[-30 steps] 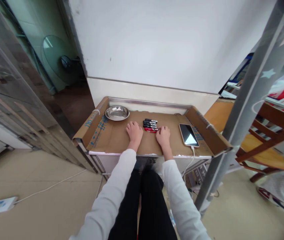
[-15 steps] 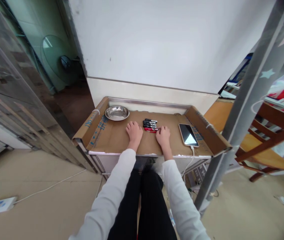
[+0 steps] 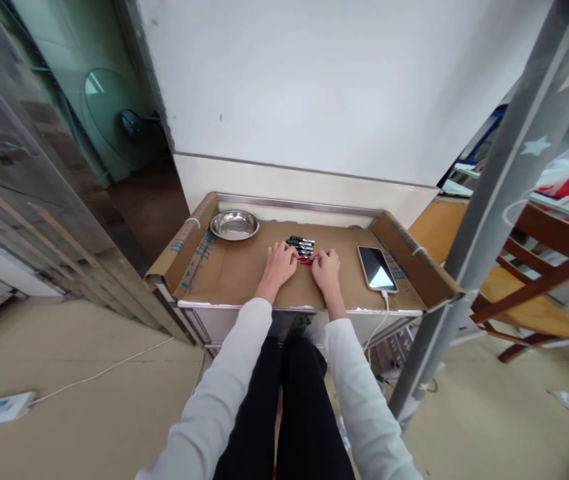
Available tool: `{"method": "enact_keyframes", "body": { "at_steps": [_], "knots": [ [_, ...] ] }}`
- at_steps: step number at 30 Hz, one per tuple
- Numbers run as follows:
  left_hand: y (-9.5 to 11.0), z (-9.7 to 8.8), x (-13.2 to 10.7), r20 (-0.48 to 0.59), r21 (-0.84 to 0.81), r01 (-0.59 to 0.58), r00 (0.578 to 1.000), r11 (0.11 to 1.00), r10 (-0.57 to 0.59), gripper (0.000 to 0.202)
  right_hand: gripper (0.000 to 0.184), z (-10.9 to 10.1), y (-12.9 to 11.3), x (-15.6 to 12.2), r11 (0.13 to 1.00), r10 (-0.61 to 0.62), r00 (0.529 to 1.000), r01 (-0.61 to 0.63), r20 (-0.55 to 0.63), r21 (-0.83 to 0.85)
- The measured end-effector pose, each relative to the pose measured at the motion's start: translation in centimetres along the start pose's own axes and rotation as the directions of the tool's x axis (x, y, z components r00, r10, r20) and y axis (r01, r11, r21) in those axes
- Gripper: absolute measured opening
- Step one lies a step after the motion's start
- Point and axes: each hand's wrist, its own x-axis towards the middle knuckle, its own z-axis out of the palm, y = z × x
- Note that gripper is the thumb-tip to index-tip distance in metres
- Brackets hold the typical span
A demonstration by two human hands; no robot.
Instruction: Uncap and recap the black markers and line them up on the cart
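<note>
The pens (image 3: 301, 244) lay flat in a neat row in the middle of the counter (image 3: 244, 309), side by side. Brown cardboard (image 3: 229, 277) covered the counter, and its sides were folded up like little walls, so a rolling pen would likely stay in. The red pen (image 3: 306, 261) was the one nearest the person.

The left hand (image 3: 279, 259) rested at the left end of the row with its fingers bent down onto the pens. The right hand (image 3: 326, 267) had its fingertips at the red pen from the other side. Both hands were curled, not spread flat, but they were too small in the picture to tell if either one really pinched a pen.

A shiny metal bowl (image 3: 234, 225) sat in the far left corner, well away from the hands. A phone (image 3: 377, 269) lay to the right, close to the front edge where its white cable (image 3: 380, 319) hung down.

A moment earlier both hands had lain flat on the cardboard, one on each side of the row. Now the left hand had slid over to the pens, and the right hand had curled in.
</note>
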Motion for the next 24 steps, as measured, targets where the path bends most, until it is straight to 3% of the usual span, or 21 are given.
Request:
{"method": "enact_keyframes", "body": {
  "at_steps": [9,18,24],
  "knots": [
    [0.2,-0.2,-0.3,0.074,0.029,-0.046,0.996,0.999,0.044,0.013,0.018,0.1,-0.7,-0.6,0.983,-0.026,0.998,0.035,0.056,-0.178],
    [-0.2,0.4,-0.3,0.047,0.078,-0.04,0.998,0.996,0.036,0.011,0.015,0.1,-1.2,-0.7,0.979,-0.07,0.988,0.095,0.138,-0.182],
    [-0.2,0.4,-0.2,0.064,0.036,-0.026,0.998,0.999,0.024,0.01,0.011,0.4,-0.9,-0.6,0.983,-0.078,0.988,0.099,0.132,-0.157]
  ]
}}
